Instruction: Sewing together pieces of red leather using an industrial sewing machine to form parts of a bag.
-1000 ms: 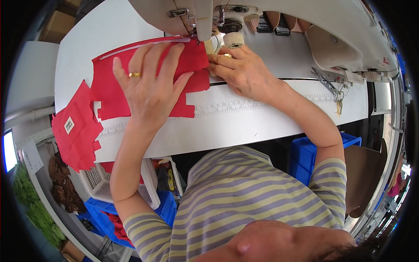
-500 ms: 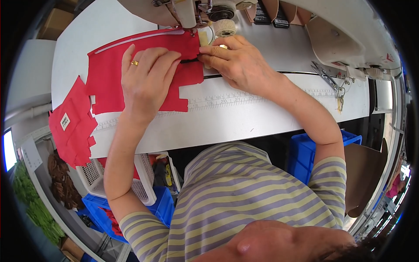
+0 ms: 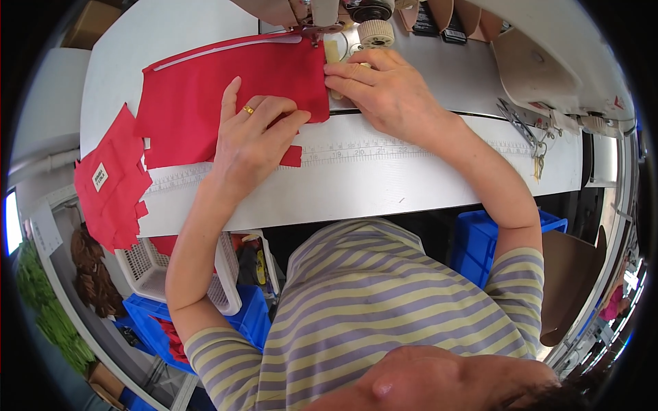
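A red fabric piece [image 3: 199, 96] lies flat on the white table, a pale strip [image 3: 226, 51] along its far edge. That far edge runs up to the needle area of a sewing machine [image 3: 317, 31]. My left hand [image 3: 253, 137], wearing a ring, is over the fabric's near right part, thumb and fingertips pinched at its lower corner with the little finger raised. At the fabric's right edge, my right hand [image 3: 391, 85] has its fingertips closed on the cloth, beside a yellowish block [image 3: 332, 51] on the machine bed.
More red cut pieces [image 3: 113, 181] with a white label hang over the table's left edge. A printed ruler [image 3: 411, 152] runs along the table. Thread snips [image 3: 517, 123] lie at the right. Below are a white basket [image 3: 147, 270] and blue crates [image 3: 473, 243].
My left hand has moved nearer and slightly right, toward the fabric's lower right corner. The dark slit between the hands no longer shows, and the right edge now lies straight.
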Demonstrator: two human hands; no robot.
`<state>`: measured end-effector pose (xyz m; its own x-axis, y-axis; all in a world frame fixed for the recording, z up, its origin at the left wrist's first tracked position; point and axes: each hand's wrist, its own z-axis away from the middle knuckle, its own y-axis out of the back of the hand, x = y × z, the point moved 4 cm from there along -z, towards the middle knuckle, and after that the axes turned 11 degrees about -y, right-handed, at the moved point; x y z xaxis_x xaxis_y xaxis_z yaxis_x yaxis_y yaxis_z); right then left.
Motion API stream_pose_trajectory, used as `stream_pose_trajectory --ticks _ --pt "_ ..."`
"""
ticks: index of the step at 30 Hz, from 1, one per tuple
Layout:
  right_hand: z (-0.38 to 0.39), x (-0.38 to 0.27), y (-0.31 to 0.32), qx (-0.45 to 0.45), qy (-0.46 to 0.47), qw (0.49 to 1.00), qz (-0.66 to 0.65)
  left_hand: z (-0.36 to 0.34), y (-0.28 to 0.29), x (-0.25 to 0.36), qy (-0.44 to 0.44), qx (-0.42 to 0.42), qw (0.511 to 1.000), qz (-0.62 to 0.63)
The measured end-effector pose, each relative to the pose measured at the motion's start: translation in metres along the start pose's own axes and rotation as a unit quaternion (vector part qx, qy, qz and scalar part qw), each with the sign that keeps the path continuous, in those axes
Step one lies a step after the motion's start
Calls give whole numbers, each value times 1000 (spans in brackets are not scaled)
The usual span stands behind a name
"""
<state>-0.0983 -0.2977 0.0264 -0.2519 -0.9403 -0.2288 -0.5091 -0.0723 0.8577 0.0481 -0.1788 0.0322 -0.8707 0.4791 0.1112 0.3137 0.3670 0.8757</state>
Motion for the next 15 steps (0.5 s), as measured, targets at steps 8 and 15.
stream_pose_trajectory --ticks 8,15 --pt "0 1 1 -21 -10 1000 -2 -2 -1 0 -14 -5 1000 -14" --pt "3 2 0 10 -37 997 -61 -5 -3 -11 -31 15 994 107"
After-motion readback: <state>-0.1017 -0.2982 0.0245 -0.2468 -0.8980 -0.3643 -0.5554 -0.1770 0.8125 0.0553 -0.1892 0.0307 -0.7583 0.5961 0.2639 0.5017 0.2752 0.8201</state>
